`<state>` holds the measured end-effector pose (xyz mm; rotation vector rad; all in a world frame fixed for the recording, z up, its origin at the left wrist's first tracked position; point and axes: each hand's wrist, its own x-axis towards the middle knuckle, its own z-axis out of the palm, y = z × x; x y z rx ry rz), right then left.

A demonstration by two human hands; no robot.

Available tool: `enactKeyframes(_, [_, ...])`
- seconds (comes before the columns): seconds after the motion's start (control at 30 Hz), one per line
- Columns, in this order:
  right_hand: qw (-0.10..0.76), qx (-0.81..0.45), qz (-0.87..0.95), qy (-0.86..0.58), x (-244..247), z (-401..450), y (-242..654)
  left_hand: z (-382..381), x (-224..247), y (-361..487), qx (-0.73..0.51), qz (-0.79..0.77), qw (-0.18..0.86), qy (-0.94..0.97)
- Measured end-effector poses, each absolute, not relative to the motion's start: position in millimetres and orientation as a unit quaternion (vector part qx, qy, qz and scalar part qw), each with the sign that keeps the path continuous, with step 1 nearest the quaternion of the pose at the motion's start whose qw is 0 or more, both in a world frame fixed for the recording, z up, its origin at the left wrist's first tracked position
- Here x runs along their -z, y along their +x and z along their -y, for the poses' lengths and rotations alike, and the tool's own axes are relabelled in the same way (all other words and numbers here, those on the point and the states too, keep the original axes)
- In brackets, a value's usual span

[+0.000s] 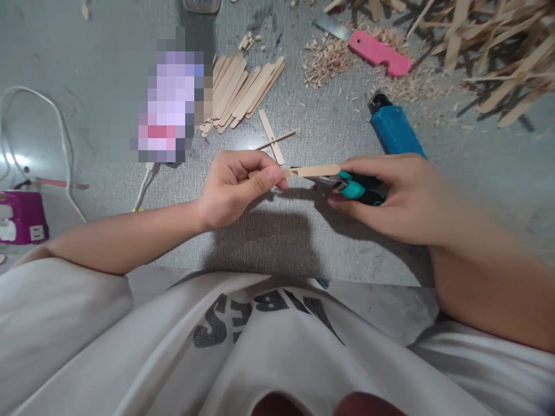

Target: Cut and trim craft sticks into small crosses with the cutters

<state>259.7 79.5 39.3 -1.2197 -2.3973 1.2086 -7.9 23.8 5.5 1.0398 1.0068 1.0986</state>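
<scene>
A flat wooden craft stick (318,171) is pinched near its left end by the thumb and fingers of my left hand (247,184). My right hand (390,193) is wrapped round the teal and black handles of a pair of pliers (353,188). The narrow metal jaws reach left under the stick, and a dark tip shows against it close to my left fingertips. Just beyond my left hand, a thin dark stick (284,137) lies across another craft stick (265,122) on the table.
Several craft sticks (243,92) lie in a fanned pile beyond my left hand. A pink-handled knife (379,53) rests among wood shavings (327,60). A blue tool (396,127) lies beyond my right hand. A stick heap (498,58), a blurred-out device (169,104) and a purple box (23,216) surround these.
</scene>
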Motion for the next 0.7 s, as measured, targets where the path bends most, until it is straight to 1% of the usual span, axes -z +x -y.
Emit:
enactKeyframes(0.1, [0.084, -0.432, 0.802, -0.404, -39, -82, 262, -24, -6, -8, -0.475, -0.437, 0.625, 0.439])
enactKeyframes(0.37, [0.013, -0.494, 0.77, -0.404, -47, -87, 264, -29, 0, -11, -0.486, -0.379, 0.636, 0.465])
enactKeyframes(0.5, [-0.019, -0.518, 0.748, -0.414, -53, -88, 263, -32, 4, -9, -0.498, -0.369, 0.645, 0.446])
enactKeyframes(0.7, [-0.034, -0.538, 0.737, -0.408, -54, -89, 262, -32, 3, -9, -0.484, -0.361, 0.666, 0.438])
